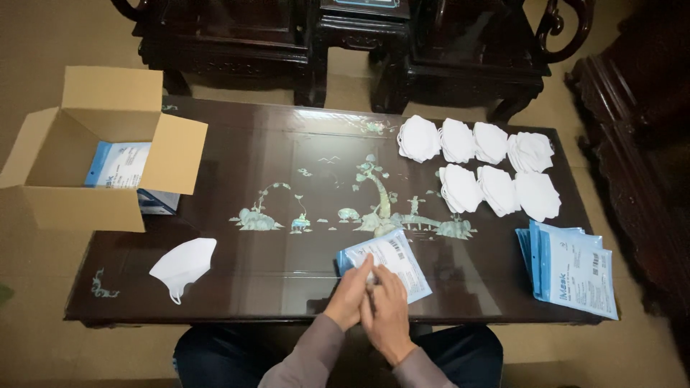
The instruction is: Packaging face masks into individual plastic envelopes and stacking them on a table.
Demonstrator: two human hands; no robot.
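left hand: grip closed on the near edge of a blue and white mask pouch, fingers pinched on it

right hand: pressed up against the left one, fingers curled at that same pouch edge; can't really tell how tight it's got hold

pouch: lying flat-ish on the bench at the near edge, just right of the middle, tilted a bit

loose mask: single white folded one, off to the left on the bench, well apart from the hands

mask piles: two rows of white folded masks at the far right of the bench

pouch stack: more of the same blue and white pouches fanned out at the right end

cardboard box: open, flaps up, at the far left corner, with a couple of pouches inside
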